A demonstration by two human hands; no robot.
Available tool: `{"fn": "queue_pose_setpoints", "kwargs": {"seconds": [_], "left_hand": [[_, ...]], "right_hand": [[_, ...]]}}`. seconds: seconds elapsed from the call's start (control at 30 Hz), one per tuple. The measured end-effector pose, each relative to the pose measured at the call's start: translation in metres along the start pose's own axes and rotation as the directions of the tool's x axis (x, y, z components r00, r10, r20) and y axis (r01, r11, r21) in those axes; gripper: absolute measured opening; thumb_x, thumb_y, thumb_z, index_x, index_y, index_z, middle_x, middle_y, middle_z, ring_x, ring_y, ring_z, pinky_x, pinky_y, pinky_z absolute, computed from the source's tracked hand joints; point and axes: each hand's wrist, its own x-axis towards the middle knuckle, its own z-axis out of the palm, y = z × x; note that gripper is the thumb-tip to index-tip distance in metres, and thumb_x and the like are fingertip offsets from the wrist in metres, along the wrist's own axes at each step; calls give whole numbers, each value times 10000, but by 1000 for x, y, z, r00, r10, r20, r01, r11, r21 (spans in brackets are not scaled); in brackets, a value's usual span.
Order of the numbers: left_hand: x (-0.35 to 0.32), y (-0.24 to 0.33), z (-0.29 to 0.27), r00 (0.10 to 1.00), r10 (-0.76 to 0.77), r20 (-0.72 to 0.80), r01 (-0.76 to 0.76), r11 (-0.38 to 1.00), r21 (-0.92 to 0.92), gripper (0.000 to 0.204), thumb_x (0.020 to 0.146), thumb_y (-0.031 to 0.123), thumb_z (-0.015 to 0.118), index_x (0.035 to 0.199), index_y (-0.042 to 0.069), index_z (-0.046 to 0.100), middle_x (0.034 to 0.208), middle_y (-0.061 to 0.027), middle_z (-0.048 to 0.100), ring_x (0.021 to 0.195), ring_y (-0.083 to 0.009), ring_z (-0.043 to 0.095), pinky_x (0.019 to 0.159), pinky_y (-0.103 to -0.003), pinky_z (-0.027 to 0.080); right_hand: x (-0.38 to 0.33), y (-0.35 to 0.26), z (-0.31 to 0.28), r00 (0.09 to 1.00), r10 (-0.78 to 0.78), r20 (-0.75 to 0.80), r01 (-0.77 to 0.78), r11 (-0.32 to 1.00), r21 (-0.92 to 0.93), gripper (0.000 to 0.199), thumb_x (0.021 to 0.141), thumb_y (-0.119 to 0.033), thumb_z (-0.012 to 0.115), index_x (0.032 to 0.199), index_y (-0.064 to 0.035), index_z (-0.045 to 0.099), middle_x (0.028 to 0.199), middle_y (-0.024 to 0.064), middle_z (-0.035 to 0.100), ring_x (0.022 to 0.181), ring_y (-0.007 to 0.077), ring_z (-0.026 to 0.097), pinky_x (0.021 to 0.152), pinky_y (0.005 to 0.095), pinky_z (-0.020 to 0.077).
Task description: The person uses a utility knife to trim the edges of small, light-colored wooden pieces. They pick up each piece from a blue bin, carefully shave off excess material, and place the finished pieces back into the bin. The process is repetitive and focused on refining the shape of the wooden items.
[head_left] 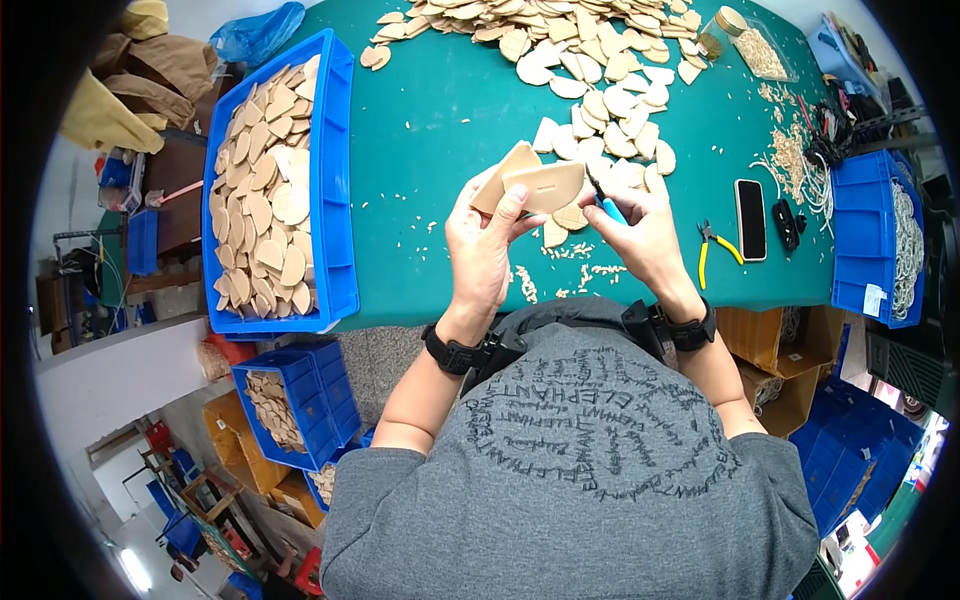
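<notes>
A green table fills the upper middle of the frame, with a loose heap of pale wooden pieces spread along its top edge. A blue bin of the same pieces sits at the upper left. My left hand, at centre, grips 2 curved wooden pieces, thumb pressed on the front one. My right hand, just right of centre, is clenched on a blue-handled tool whose dark tip touches the pieces' right end; I think it is a cutter, but the view is small. Yellow-handled pliers and a phone lie at centre right.
</notes>
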Motion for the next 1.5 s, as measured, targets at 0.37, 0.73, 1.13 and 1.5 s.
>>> {"fn": "queue_pose_setpoints", "kwargs": {"seconds": [0.37, 0.73, 1.13, 1.5], "left_hand": [[5, 15, -15, 933, -229, 278, 211, 973, 94, 416, 883, 149, 591, 1231, -41, 465, 1112, -128, 593, 916, -178, 633, 697, -272, 577], [6, 22, -11, 866, -351, 356, 270, 928, 257, 448, 867, 129, 599, 1247, -58, 455, 1130, -150, 580, 906, -182, 634, 682, -269, 585], [6, 19, -10, 836, -387, 389, 299, 916, 269, 458, 893, 138, 570, 1292, -25, 417, 1183, -139, 557, 958, -189, 617, 761, -298, 568], [10, 17, -14, 817, -407, 408, 325, 910, 258, 439, 898, 152, 572, 1288, 9, 430, 1173, -110, 551, 977, -156, 590, 789, -291, 554]], "right_hand": [[4, -9, -24, 979, 42, 200, -54, 997, 51, 251, 811, -150, 652, 1007, 7, 639, 860, 24, 631, 768, 61, 564, 709, 215, 469], [10, -11, -34, 961, -8, 277, 49, 989, -140, 268, 769, -179, 646, 997, -39, 663, 790, 15, 586, 700, 64, 517, 612, 208, 420], [11, -5, -33, 971, -37, 236, 86, 976, -199, 273, 732, -141, 634, 980, -32, 664, 823, 71, 616, 748, 129, 567, 687, 255, 465], [12, -8, -28, 982, -59, 178, 91, 980, -178, 218, 752, -50, 615, 953, 28, 648, 791, 29, 619, 713, 91, 556, 654, 215, 456]]}}
